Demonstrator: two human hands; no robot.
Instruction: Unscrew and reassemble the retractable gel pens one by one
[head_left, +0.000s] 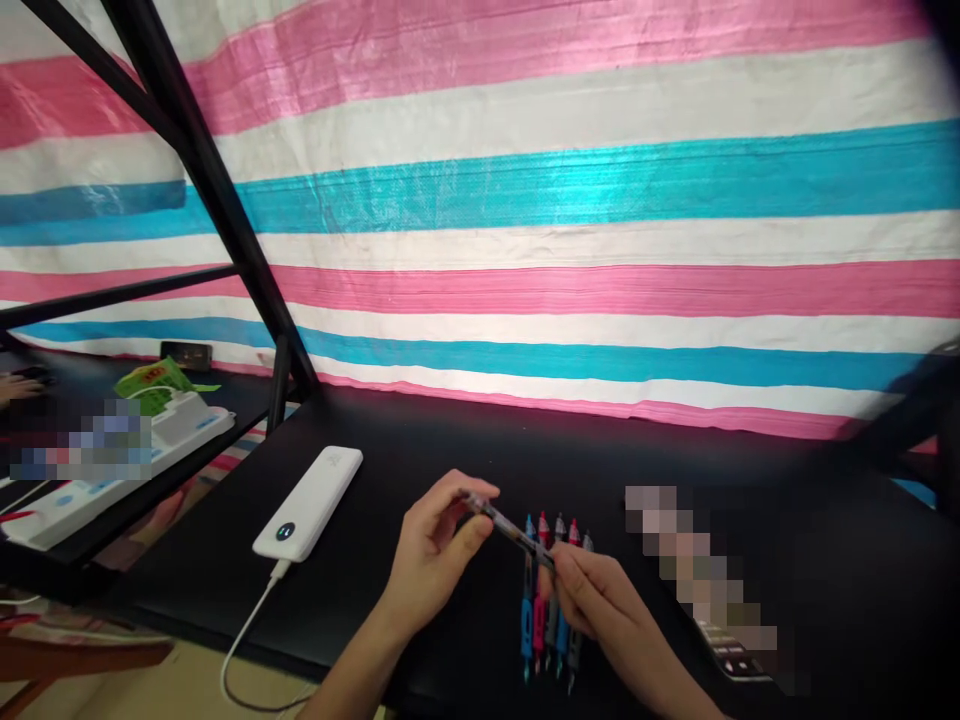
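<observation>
Between my two hands a dark pen [514, 532] with a clear barrel is held at a slant above the black table [450, 430]. My left hand [435, 550] pinches its upper left end between thumb and fingers. The other end is gripped by my right hand [600, 595], thumb on top. Beneath the right hand several pens lie side by side, among them a blue pen [527, 625], a pink pen [540, 635] and a grey pen [552, 622]. My right hand and the held pen cover parts of the row.
A white power bank [315, 500] with a plugged-in white cable [251, 620] lies to the left. At the right is a phone [731, 655], mostly blurred. Black frame bars [217, 210] rise at left; beyond stand a power strip [187, 430] and green packet [156, 382]. Another person's hand [19, 388] shows far left.
</observation>
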